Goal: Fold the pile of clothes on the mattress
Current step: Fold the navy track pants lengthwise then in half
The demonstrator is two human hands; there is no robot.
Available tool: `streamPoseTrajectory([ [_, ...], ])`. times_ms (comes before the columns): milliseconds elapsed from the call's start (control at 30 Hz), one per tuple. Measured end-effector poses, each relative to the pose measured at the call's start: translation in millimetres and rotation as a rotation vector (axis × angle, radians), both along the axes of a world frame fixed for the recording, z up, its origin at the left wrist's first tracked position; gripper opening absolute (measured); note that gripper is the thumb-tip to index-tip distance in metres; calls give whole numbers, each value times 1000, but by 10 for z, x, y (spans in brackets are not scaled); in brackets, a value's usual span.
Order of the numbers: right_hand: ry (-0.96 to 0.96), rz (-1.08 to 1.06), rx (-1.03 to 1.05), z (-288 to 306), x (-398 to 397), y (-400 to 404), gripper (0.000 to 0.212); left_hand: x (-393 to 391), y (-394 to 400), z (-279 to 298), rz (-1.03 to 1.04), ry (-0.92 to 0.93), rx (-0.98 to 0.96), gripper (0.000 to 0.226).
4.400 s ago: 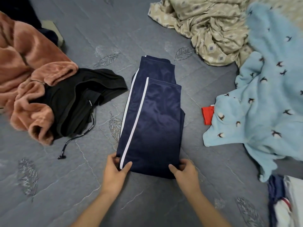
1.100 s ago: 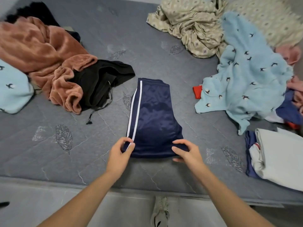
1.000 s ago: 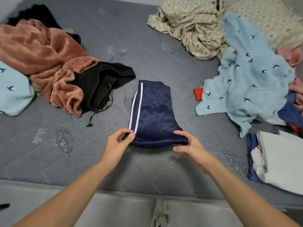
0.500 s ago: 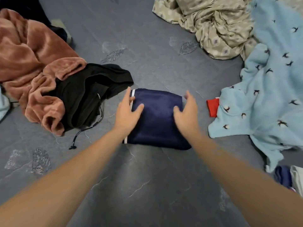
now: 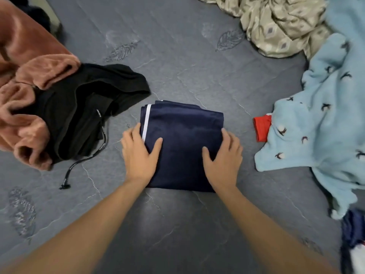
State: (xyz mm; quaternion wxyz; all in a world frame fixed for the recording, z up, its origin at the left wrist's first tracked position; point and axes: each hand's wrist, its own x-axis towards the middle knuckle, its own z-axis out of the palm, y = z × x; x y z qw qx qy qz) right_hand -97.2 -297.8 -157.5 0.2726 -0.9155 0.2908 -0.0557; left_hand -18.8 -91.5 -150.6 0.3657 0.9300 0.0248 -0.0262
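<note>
Both hands, the left hand and right hand, press flat with fingers spread on folded navy trousers lying on the grey mattress.

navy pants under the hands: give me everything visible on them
The navy pants are folded into a compact, roughly square bundle lying flat on the grey mattress. The fabric looks smooth and slightly shiny, dark blue, with a white side stripe along the left edge. Layered edges show at the far side. The left hand rests flat on the left edge, fingers straight, and the right hand lies flat on the right side. No other garment touches the bundle.
</note>
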Motion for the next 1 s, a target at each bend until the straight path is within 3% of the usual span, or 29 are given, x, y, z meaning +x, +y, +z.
streamPoseTrajectory([
  [100,107,-242,341,132,111,-167,51,163,-72,103,204,302,-134,57],
  [167,174,-189,562,189,239,-185,54,292,-79,135,191,443,-180,52],
  [233,205,-108,643,230,316,-135,61,376,-13,161,145,543,-274,46],
  [367,130,-3,882,359,222,-75,47,325,165,389,-42,589,-508,28],
  [467,30,-5,868,526,26,-157,46,193,153,630,-148,561,-594,32],
  [600,-50,-51,769,891,-359,-424,51,-31,-225,1035,-243,521,-569,25],
  [1000,-236,-257,623,2016,-2362,-2279,44,-1592,-2320,1933,-494,524,-647,29],
])
